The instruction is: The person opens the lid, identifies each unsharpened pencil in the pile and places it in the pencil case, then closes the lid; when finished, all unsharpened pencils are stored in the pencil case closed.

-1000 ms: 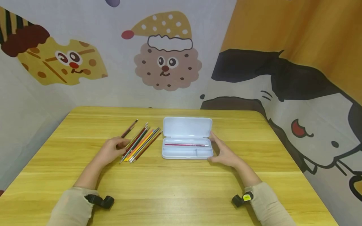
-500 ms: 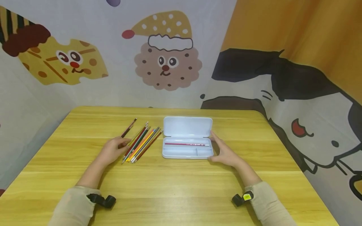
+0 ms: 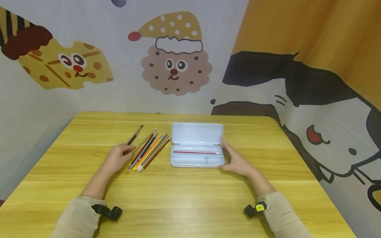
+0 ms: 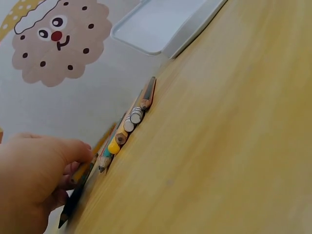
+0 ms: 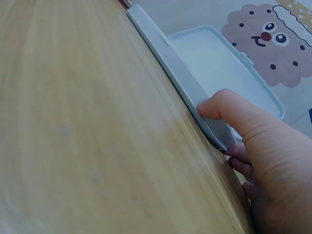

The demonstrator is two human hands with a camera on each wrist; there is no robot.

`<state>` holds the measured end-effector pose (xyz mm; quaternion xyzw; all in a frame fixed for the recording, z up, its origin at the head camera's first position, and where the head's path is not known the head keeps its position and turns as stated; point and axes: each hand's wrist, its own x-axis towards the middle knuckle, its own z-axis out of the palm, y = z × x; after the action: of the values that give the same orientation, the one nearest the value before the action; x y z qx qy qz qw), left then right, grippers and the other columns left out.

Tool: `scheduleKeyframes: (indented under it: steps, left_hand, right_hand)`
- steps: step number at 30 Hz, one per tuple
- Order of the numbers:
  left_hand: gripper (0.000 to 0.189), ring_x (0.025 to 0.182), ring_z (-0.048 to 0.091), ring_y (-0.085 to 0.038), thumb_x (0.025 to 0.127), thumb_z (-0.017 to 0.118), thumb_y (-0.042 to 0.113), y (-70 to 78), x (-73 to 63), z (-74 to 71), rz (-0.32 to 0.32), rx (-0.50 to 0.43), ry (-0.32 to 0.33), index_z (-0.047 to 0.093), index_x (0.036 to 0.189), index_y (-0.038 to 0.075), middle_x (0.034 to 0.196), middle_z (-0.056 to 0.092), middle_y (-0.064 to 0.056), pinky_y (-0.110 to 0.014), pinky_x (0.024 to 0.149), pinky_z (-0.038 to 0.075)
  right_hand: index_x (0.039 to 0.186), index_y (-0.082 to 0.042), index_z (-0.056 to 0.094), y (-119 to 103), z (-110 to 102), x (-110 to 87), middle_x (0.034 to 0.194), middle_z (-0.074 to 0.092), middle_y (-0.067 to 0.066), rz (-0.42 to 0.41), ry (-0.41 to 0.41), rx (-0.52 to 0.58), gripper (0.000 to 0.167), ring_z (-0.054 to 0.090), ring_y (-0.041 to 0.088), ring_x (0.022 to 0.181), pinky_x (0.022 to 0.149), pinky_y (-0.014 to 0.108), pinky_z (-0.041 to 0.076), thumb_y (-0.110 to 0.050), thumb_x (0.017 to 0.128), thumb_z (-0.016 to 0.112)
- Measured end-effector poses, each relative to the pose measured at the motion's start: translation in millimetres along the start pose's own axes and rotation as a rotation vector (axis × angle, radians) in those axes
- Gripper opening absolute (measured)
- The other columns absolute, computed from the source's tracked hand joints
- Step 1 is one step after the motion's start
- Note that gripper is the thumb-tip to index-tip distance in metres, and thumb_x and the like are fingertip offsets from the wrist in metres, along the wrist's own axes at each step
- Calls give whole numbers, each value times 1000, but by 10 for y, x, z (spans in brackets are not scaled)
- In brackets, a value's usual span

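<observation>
My left hand (image 3: 117, 159) pinches a yellowish pencil (image 3: 144, 140) between thumb and fingers, at the left side of a pile of pencils (image 3: 151, 153). In the left wrist view a dark pencil (image 4: 73, 201) lies right under those fingers. A white pencil case (image 3: 197, 134) lies with its lid raised, right of the pile. One red pencil (image 3: 193, 152) rests in its long rear compartment. The case's right end is held by my right hand (image 3: 237, 162); the right wrist view has the thumb on the front wall (image 5: 195, 92), other fingers round the end.
Beyond my left hand, dark pencils (image 3: 136, 134) lie apart from the pile. The wooden table (image 3: 184, 205) reaches a curtain (image 3: 119, 102) with cartoon prints at its back edge. Each forearm wears a black wrist camera (image 3: 108, 211).
The yellowish pencil has come slightly away from the pile, at a changed angle, in my left hand. The pile shifted a little to the right at first. My right hand stays on the case.
</observation>
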<state>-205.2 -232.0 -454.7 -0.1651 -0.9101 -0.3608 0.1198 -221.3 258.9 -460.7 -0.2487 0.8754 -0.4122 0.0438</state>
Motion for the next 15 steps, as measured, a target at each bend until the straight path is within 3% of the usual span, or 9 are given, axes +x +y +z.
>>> scheduleKeyframes:
  steps: [7,15]
  left_hand:
    - [23,67,47,-18,90,64,-1,37,19,-30,2,-78,42,67,112,-5,83,59,-7,-24,52,42]
    - [24,68,48,-19,89,63,-6,84,46,-77,24,-122,81,68,112,-4,87,60,-11,-23,51,43]
  right_hand:
    - [155,-22,3,8,-1,-8,142,38,14,-10,-2,11,118,25,32,136,110,57,10,-17,68,83]
    - [155,-23,2,11,-2,-3,142,39,14,-10,-5,-2,118,26,31,136,111,56,10,-16,69,83]
